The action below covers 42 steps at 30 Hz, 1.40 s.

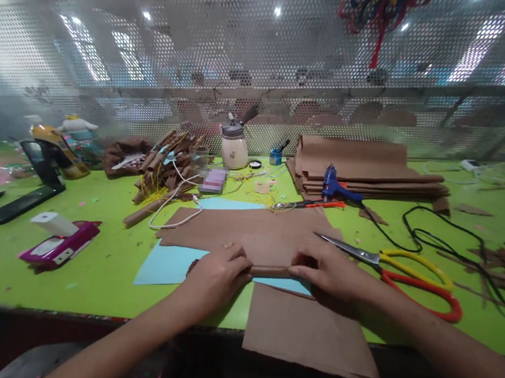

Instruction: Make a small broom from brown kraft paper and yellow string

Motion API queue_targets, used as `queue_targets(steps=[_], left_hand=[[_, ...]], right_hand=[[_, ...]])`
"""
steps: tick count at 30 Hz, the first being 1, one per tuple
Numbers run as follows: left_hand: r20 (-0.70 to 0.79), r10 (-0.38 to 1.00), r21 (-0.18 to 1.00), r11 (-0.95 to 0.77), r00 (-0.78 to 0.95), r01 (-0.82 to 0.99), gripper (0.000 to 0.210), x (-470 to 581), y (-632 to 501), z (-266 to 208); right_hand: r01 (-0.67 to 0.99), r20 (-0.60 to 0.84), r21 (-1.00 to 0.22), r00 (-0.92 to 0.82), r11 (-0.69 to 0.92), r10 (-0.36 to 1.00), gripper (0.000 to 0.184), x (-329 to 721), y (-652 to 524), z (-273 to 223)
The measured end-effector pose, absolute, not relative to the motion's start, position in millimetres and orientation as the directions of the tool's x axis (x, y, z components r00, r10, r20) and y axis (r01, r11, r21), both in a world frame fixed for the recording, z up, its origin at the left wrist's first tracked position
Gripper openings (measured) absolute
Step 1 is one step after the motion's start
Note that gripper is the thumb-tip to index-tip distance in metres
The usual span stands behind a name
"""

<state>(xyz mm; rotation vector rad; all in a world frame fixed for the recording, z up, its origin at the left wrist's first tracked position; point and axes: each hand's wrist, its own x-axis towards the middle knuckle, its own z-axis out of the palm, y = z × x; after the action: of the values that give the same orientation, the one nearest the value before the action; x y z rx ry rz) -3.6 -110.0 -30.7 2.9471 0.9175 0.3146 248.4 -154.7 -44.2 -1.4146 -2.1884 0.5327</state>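
Both hands grip a narrow roll of brown kraft paper, low in the middle of the view. My left hand is closed around its left end, where a ruffled dark tip sticks out. At the other end, my right hand pinches the roll between thumb and fingers. Under the hands lie flat brown paper sheets and light blue paper. Another brown sheet hangs over the front edge of the table. Scissors with yellow and red handles lie beside my right forearm.
On the green table, a blue glue gun rests against stacked brown paper; its black cord runs right. A magenta power strip, phone and finished paper rolls lie left. A jar stands behind.
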Motion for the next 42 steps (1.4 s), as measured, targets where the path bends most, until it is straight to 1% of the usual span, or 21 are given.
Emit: queue_targets(steps=[1,3,6,8,10,12,15,17,20,22,24,26,29,33,36,39,42], left_hand=[[0.181,0.571,0.118,-0.821,0.801,0.558,0.020,-3.7,-109.0,-29.9],[0.167,0.584,0.133,-0.812,0.795,0.568,0.021,-3.7,-107.9,-27.5],[0.125,0.598,0.117,-0.801,0.791,0.587,0.024,-2.9,-107.2,-23.9],[0.104,0.605,0.110,-0.796,0.790,0.595,0.025,-2.4,-107.1,-23.0],[0.102,0.612,0.109,-0.791,0.784,0.603,0.026,-2.2,-107.3,-23.6],[0.119,0.620,0.124,-0.784,0.776,0.608,0.024,-2.4,-107.7,-25.0],[0.146,0.628,0.150,-0.778,0.765,0.610,0.021,-3.0,-108.4,-26.9],[0.153,0.627,0.151,-0.778,0.764,0.609,0.019,-3.4,-108.8,-27.4],[0.158,0.628,0.143,-0.778,0.762,0.612,0.022,-3.2,-109.0,-27.7],[0.156,0.633,0.122,-0.774,0.759,0.621,0.024,-2.4,-108.9,-28.5],[0.155,0.634,0.080,-0.773,0.758,0.630,0.025,-1.2,-108.4,-29.8],[0.158,0.631,0.039,-0.772,0.759,0.634,0.025,0.4,-107.6,-31.5],[0.164,0.627,0.011,-0.773,0.761,0.634,0.022,2.2,-106.7,-33.3],[0.170,0.629,-0.019,-0.768,0.759,0.641,0.024,2.3,-106.8,-34.3],[0.174,0.649,0.011,-0.753,0.740,0.658,0.027,1.0,-106.4,-34.7],[0.187,0.659,0.059,-0.748,0.729,0.661,0.029,-0.2,-105.0,-33.6],[0.185,0.673,0.127,-0.739,0.716,0.662,0.029,-0.8,-103.9,-31.1]], right_hand=[[0.741,0.192,-0.552,-0.334,0.382,0.923,0.016,247.9,-155.0,-44.0],[0.758,0.266,-0.501,-0.323,0.417,0.908,0.016,245.7,-156.9,-42.4],[0.780,0.388,-0.323,-0.407,0.536,0.827,0.020,240.9,-161.4,-39.1],[0.777,0.403,-0.198,-0.491,0.597,0.772,0.026,238.4,-163.7,-38.1],[0.768,0.392,-0.142,-0.535,0.624,0.748,0.028,237.7,-164.8,-38.5],[0.767,0.380,-0.152,-0.537,0.624,0.753,0.027,238.6,-164.5,-39.8],[0.763,0.349,-0.199,-0.531,0.615,0.772,0.027,241.7,-162.1,-41.9],[0.758,0.327,-0.253,-0.518,0.601,0.790,0.027,244.3,-159.4,-42.9],[0.730,0.309,-0.369,-0.487,0.575,0.817,0.025,248.5,-153.8,-43.7],[0.707,0.289,-0.434,-0.478,0.558,0.830,0.023,250.8,-149.7,-43.8],[0.696,0.266,-0.467,-0.478,0.546,0.837,0.022,252.0,-146.0,-43.9],[0.698,0.259,-0.474,-0.472,0.537,0.843,0.021,251.8,-143.4,-44.4],[0.711,0.264,-0.472,-0.450,0.521,0.853,0.020,249.7,-142.1,-47.0],[0.748,0.303,-0.461,-0.373,0.477,0.877,0.018,246.9,-145.4,-50.7],[0.752,0.365,-0.456,-0.329,0.475,0.871,0.018,247.3,-151.7,-49.8],[0.741,0.395,-0.422,-0.367,0.522,0.842,0.017,250.1,-158.1,-46.6],[0.729,0.388,-0.409,-0.406,0.549,0.827,0.017,253.8,-160.3,-44.9]])
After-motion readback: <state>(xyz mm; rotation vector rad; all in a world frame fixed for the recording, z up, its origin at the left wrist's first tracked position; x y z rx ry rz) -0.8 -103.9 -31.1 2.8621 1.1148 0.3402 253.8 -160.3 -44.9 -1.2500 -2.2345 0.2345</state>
